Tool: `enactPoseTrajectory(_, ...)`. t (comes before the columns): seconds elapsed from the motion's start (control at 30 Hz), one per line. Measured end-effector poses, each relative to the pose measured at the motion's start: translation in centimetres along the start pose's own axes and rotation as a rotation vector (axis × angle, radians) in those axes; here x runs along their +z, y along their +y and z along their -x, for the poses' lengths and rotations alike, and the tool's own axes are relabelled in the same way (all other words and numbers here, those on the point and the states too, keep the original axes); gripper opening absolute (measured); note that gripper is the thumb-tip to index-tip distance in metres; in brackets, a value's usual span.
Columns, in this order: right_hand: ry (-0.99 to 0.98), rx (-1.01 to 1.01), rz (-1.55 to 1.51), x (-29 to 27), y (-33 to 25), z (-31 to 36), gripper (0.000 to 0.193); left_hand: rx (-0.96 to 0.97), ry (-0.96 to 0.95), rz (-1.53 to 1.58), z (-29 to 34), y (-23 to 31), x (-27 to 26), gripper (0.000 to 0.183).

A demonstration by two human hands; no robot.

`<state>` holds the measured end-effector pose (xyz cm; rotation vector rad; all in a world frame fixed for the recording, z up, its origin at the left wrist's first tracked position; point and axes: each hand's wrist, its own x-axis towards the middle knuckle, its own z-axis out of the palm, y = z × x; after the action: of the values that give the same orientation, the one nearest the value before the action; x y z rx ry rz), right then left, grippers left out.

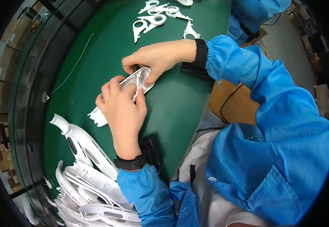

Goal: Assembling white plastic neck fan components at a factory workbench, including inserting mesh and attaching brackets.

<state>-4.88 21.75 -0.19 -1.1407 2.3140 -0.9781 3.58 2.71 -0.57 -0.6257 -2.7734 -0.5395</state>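
Green surface (179,102) is ringed by stacked cartons. At lower left, white shells (92,189) are piled. Near the middle, a white perforated shell (140,78) is held just above the surface: the left hand (121,108) is closed on its lower part, the right hand (155,56) pinches its top. Smaller white pieces (155,19) are scattered beyond.

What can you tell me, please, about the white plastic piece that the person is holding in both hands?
The white plastic piece is long, flat and slightly curved, seemingly moulded plastic, with a perforated mesh-like oval area near its upper end and a notched lower end jutting out at the left. It lies slantwise just above the green table. The left hand covers its middle; the right hand pinches its upper end with its fingers.
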Motion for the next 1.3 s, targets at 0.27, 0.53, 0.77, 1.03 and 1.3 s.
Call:
enactPoseTrajectory(0.27,-0.026,0.006,0.091,0.4,0.0,-0.2,0.038,-0.112,-0.146,-0.131,-0.4,1.1,-1.0,0.017)
enactPoseTrajectory(0.53,0.123,-0.121,-0.047,0.4,0.4,0.9,0.039,0.035,-0.018,0.099,-0.2,-0.9,0.3,0.025)
enactPoseTrajectory(0.77,0.054,-0.114,-0.037,0.2,1.7,0.4,0.020,0.043,-0.041,0.054,-0.9,-0.7,0.2,0.023)
enactPoseTrajectory(1.03,0.061,-0.096,0.039,0.1,0.9,-0.2,0.035,-0.038,-0.076,-0.015,-1.5,0.0,0.2,0.021)
enactPoseTrajectory(1.3,-0.071,-0.065,0.191,0.0,0.8,-1.4,0.039,-0.344,-0.116,-0.069,-2.6,0.5,-0.8,0.048)
